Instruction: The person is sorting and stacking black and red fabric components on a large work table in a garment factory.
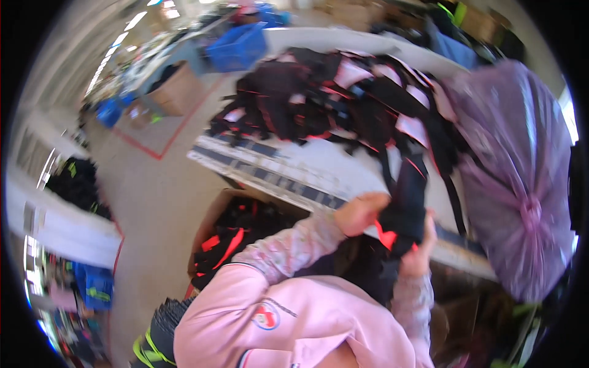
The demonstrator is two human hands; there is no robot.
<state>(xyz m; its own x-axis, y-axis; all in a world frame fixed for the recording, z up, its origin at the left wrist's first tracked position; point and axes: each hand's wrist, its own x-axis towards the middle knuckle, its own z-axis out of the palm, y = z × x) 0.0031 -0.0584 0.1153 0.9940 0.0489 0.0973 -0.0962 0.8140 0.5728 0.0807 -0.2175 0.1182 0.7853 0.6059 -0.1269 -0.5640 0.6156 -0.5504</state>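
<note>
A black fabric piece with bright red-orange trim (406,205) hangs upright between my hands at the table's near edge. My right hand (418,253) is closed round its lower right side, fingers pointing up along the edge. From the other side, my left hand (361,214) grips the left edge, its fingertips blurred and partly hidden by the cloth. Beyond them, a heap of similar black pieces with red edges and pale pink patches (288,98) covers the far part of the white table (307,165). Some straps trail from the heap toward me.
A large tied purple plastic bag (515,178) bulges at the table's right. Below the table's left front, an open cardboard box (205,230) holds more black and red pieces. A blue crate (238,48) and another cardboard box (177,89) stand farther back left, near red floor lines.
</note>
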